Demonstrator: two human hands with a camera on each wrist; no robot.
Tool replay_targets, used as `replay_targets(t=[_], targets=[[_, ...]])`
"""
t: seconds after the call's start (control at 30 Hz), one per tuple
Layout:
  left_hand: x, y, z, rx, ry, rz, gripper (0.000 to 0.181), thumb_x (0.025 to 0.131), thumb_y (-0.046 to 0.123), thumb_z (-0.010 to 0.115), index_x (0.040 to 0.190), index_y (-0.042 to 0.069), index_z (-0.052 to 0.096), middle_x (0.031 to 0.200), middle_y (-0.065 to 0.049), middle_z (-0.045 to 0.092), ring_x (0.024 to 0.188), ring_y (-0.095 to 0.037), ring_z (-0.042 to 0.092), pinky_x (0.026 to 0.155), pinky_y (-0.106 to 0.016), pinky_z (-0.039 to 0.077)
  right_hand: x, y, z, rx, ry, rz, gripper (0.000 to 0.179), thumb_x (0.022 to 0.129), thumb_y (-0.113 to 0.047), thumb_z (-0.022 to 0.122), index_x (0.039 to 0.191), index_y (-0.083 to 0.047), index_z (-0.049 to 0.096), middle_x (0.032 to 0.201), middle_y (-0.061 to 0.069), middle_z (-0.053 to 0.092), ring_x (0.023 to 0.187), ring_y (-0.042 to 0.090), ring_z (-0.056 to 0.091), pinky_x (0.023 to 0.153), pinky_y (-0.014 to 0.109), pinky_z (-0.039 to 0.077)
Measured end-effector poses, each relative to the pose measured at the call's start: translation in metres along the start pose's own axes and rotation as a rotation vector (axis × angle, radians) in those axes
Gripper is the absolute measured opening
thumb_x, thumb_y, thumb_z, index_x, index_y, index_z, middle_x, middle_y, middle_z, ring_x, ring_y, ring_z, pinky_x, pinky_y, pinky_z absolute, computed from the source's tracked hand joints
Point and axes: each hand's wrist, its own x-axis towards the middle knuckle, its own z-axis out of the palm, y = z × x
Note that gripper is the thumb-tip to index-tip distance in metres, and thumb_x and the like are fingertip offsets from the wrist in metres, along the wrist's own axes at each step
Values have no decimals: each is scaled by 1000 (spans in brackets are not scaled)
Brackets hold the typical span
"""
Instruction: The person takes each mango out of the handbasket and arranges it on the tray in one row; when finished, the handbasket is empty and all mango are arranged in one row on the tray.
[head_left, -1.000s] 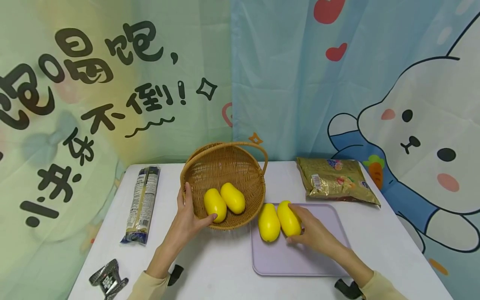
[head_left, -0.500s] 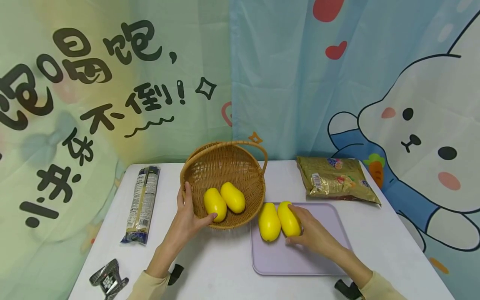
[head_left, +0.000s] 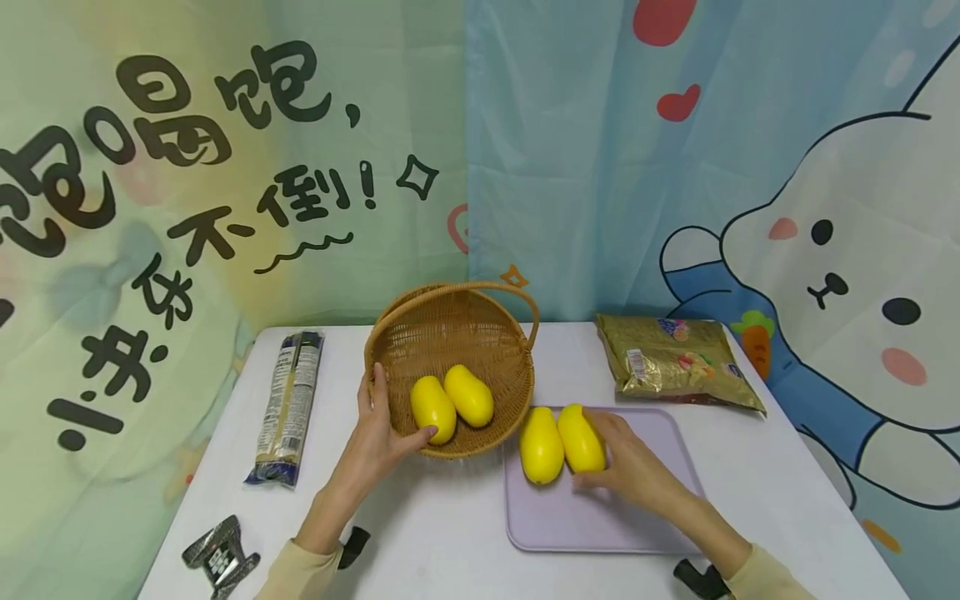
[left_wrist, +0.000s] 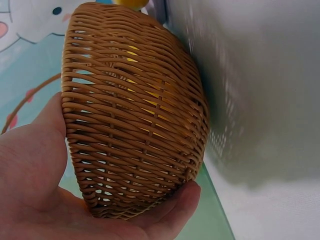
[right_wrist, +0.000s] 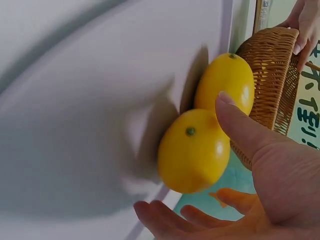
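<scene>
My left hand (head_left: 375, 442) grips the left side of a brown wicker basket (left_wrist: 135, 115), thumb at the rim and fingers round the outside. The basket's mouth tilts toward me, and two smooth yellow oblong fruits (head_left: 432, 410) lie inside. On a pale purple tray (head_left: 585, 525), two more such fruits stand side by side. My right hand (head_left: 626, 462) is beside the right-hand fruit (right_wrist: 194, 152), thumb and fingers spread about it. In the right wrist view a gap shows between that fruit and the fingers, while the thumb overlaps the left-hand fruit (right_wrist: 227, 82).
A gold printed bag (head_left: 678, 362) lies behind the tray. At the left is a long clear-and-blue packet (head_left: 287, 408), with a small black wrapper (head_left: 221, 554) nearer me. Printed curtains hang behind the white table (head_left: 420, 533).
</scene>
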Motion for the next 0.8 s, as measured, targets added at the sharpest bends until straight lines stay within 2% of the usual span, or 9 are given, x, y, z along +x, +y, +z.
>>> replay_targets(t=[0.13,0.37,0.57,0.7,0.8], targets=[[1,1,1,-7,0,6,128,83,43,83,163,9,-11,167,-27,-12,126,-52,55,91,-51,55,3,-4,-11,-15,15,8,98,80,-38,87,156,-7,34,156,29,35,137,51,44,107,69,38],[0,1,0,-5,7,12,127,84,44,82,163,8,-10,167,-28,-11,125,-53,55,88,-50,56,14,-22,-40,-16,66,-18,95,85,-49,79,159,-13,30,162,24,27,139,50,42,103,71,40],[-1,2,0,-5,6,11,127,83,42,83,163,9,-11,167,-27,-12,123,-52,57,87,-49,56,26,-42,-66,6,113,-101,93,87,-51,76,160,-17,30,164,17,27,147,45,31,108,71,34],[-1,3,-1,0,4,8,128,83,41,84,163,11,-12,167,-26,-12,125,-52,56,90,-50,56,35,-61,-77,-25,150,-171,90,86,-47,79,158,-18,34,163,15,30,147,41,34,109,69,36],[-1,3,-1,1,4,9,128,83,41,84,163,10,-11,167,-26,-12,127,-52,54,92,-51,55,41,-77,-80,-29,147,-227,88,86,-44,80,158,-18,36,162,13,33,144,39,39,108,66,39]])
